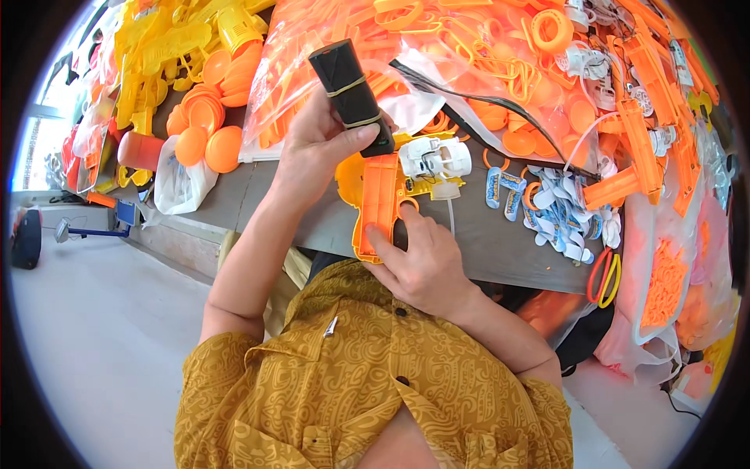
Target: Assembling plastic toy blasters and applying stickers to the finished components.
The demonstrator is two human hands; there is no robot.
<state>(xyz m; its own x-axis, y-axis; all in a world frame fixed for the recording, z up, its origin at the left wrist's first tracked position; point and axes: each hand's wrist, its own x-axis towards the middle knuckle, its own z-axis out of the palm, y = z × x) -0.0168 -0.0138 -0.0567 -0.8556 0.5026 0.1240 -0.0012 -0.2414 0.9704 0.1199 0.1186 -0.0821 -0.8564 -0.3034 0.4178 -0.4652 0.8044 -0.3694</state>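
Note:
My left hand (316, 137) is closed round a black rectangular block (337, 74) with two tan bands across it. The block's lower end hangs over the top of an orange part, and whether they touch is unclear. Below it lies a yellow plastic toy shell (347, 176) with a long orange piece (379, 191) inside. A white round mechanism (437, 159) with thin wires sits at the shell's right side. My right hand (428, 262) grips the shell's lower end, its thumb on the orange piece and its index finger by a small orange ring (408, 205).
Orange parts fill a large clear bag (312, 51) behind my hands. Yellow shells (168, 47) and orange round caps (205, 109) are piled left. To the right lie blue-and-white stickers (556, 207), scissors (605, 277) with red and yellow handles, and stacked orange assemblies (637, 148).

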